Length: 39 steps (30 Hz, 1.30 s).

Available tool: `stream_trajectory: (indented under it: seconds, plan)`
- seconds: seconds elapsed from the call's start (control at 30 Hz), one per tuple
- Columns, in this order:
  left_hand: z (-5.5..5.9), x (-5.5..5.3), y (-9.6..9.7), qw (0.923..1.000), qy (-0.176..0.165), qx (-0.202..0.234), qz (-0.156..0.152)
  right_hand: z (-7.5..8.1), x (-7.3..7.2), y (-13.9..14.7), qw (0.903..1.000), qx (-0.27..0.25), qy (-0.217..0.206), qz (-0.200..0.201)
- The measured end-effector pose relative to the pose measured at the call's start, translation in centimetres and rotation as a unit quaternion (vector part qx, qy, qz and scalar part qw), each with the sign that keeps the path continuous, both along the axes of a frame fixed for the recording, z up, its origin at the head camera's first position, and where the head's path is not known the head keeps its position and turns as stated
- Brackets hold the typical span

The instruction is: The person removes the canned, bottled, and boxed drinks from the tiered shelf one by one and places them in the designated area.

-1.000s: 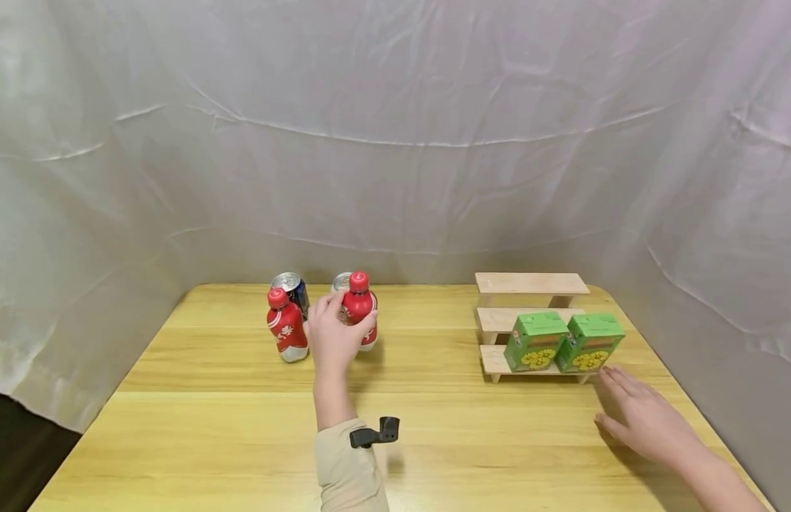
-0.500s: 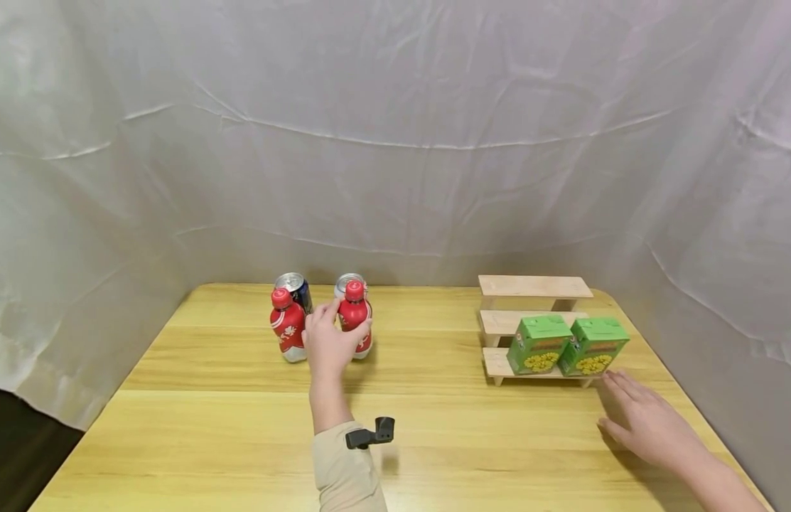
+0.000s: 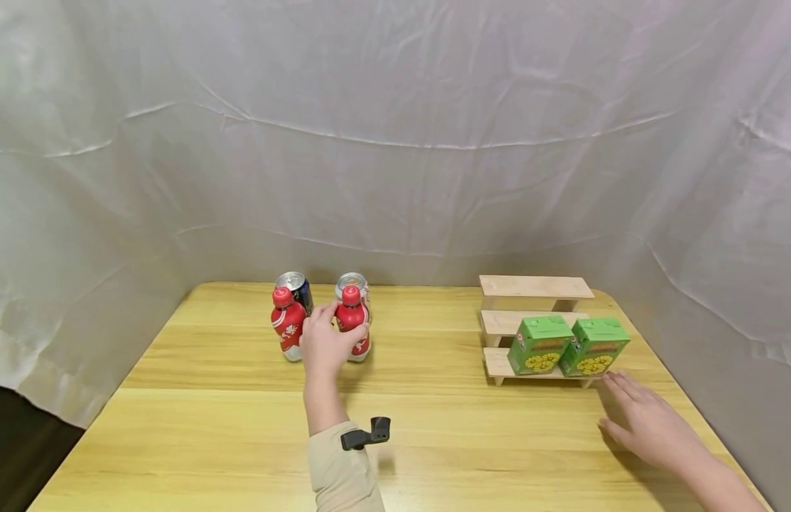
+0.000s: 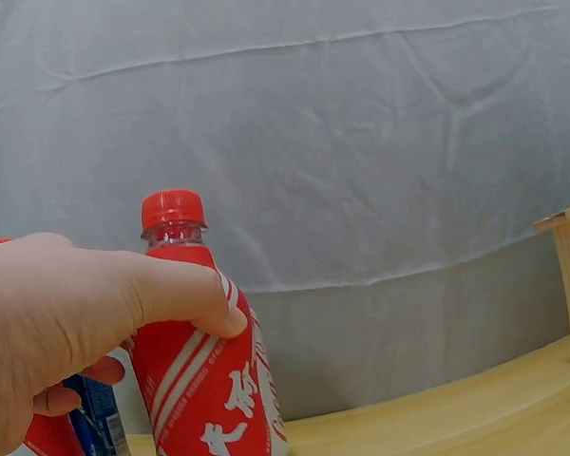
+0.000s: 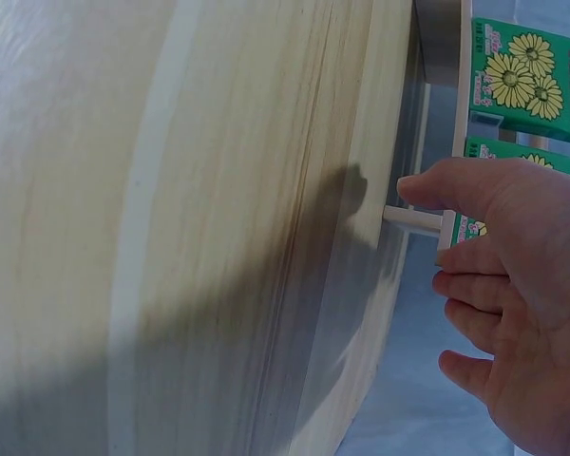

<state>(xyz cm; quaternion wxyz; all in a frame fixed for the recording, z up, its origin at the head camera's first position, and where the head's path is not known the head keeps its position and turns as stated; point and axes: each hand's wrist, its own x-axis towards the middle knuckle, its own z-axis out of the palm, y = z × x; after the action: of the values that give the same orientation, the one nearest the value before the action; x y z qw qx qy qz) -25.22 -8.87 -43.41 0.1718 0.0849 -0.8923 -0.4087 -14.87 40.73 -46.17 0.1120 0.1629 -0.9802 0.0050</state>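
Note:
My left hand [image 3: 323,343] grips a red-capped bottle [image 3: 353,317] with a red label, thumb across its front and index finger at its far side. In the left wrist view that bottle [image 4: 207,370] stands upright, its thumb-side label showing white characters. A second red bottle [image 3: 288,323] stands just left of the hand. My right hand [image 3: 651,423], fingers extended and thumb apart, holds nothing. Its fingertips are right at the front right corner of a three-step wooden rack [image 3: 500,363], beside two green drink cartons [image 3: 541,346] on the lowest step.
Behind the left bottle stands a dark blue can [image 3: 296,286], and behind the gripped one a silver can [image 3: 352,279]. The rack's top step [image 3: 536,286] and middle step rise toward the grey cloth backdrop [image 3: 395,178]. A wooden table [image 3: 241,427] lies beneath everything.
My left hand has moved the red bottle down and slightly left, in front of the silver can, whose top now shows more. The right hand has barely moved.

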Motion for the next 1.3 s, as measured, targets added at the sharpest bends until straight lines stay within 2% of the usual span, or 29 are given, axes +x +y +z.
stream_trajectory:
  seconds: [0.27, 0.4, 0.53, 0.63, 0.87, 1.1, 1.3]
  plan:
    - [0.7, 0.1, -0.4, 0.9988, -0.037, -0.019, -0.026, 0.1, 0.1, 0.0, 0.9999, -0.005, -0.014, -0.007]
    - [1.1, 0.2, -0.2, 0.9982, -0.048, 0.004, -0.036, 0.0, 0.1, 0.0, 0.9999, -0.004, -0.009, -0.006]
    - [1.9, 0.5, 0.1, 0.9978, -0.047, 0.033, -0.033, -0.1, 0.1, 0.1, 1.0, -0.003, -0.005, -0.004]
    - [2.7, 0.6, 0.5, 0.9984, -0.031, 0.039, -0.026, -0.1, 0.1, 0.1, 1.0, -0.003, -0.003, -0.002]
    - [4.4, 1.2, 1.4, 0.9987, 0.039, 0.029, -0.014, 0.1, 0.0, 0.0, 1.0, -0.008, -0.003, -0.003]
    - [6.0, 2.0, 2.9, 0.9955, 0.088, 0.015, -0.032, 0.3, -0.1, -0.1, 0.9999, -0.009, -0.005, -0.001]
    - [6.7, 2.2, 4.6, 0.9914, 0.118, -0.004, -0.055, 0.4, -0.1, -0.1, 0.9998, -0.002, -0.018, -0.004]
